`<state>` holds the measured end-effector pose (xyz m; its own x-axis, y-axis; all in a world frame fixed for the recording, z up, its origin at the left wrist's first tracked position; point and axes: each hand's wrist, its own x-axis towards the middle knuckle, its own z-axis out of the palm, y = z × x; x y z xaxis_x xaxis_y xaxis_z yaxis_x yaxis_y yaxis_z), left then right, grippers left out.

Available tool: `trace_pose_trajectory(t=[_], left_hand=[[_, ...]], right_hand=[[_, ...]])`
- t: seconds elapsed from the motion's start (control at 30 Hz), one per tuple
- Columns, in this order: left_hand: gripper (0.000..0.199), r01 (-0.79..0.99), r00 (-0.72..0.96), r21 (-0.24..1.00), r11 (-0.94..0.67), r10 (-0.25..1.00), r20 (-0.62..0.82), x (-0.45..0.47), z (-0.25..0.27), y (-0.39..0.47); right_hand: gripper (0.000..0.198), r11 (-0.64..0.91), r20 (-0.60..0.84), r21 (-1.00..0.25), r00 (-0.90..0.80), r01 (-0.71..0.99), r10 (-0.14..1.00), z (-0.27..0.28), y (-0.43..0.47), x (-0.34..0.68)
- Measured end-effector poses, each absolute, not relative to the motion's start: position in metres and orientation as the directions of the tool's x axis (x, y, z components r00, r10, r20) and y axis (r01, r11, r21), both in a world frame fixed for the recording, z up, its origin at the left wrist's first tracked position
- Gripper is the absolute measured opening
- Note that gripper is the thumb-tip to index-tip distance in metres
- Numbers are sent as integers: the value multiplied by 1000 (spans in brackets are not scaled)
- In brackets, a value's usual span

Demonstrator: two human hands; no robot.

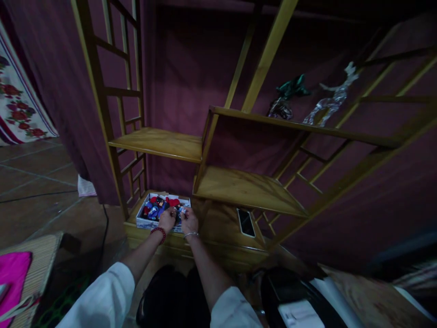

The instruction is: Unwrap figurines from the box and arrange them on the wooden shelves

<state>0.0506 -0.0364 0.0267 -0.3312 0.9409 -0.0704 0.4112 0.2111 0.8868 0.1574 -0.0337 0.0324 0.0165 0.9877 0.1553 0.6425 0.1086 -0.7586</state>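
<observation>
A shallow open box (146, 224) with pale patterned sides sits on the low wooden shelf. Inside are several small figure-like pieces (159, 210) in blue, red and black, and a red heart-shaped piece (174, 202). My left hand (167, 219), with a red bead bracelet, reaches over the box's front edge, its fingers bent among the pieces; what they grip is hidden. Close beside it, my right hand (190, 222), wearing a silvery bracelet, pinches a small white-and-blue piece (184, 211) at the box's right end.
The wooden shelf unit (157, 142) rises around the box. A phone (246, 222) lies on the low shelf to the right. Higher up stand a clear deer figurine (329, 102) and a dark green ornament (290, 89). A woven-topped bench (44, 255) is at the left.
</observation>
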Motion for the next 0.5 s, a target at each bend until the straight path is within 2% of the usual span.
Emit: trace_pose_trajectory(t=[0.1,0.23,0.4,0.5], left_hand=[[8,158,-358,962,221,921,-152,60,34,-51],[5,-29,-331,978,207,921,-205,74,46,-73],[6,-243,-283,956,166,930,-234,83,64,-103],[9,-457,-197,878,140,947,-254,85,77,-121]], right_hand=[[25,117,175,-771,31,627,984,42,-48,165],[24,155,214,-793,31,589,976,50,-66,175],[25,193,223,-870,12,454,975,58,-84,188],[26,230,243,-913,-3,336,970,68,-95,195]])
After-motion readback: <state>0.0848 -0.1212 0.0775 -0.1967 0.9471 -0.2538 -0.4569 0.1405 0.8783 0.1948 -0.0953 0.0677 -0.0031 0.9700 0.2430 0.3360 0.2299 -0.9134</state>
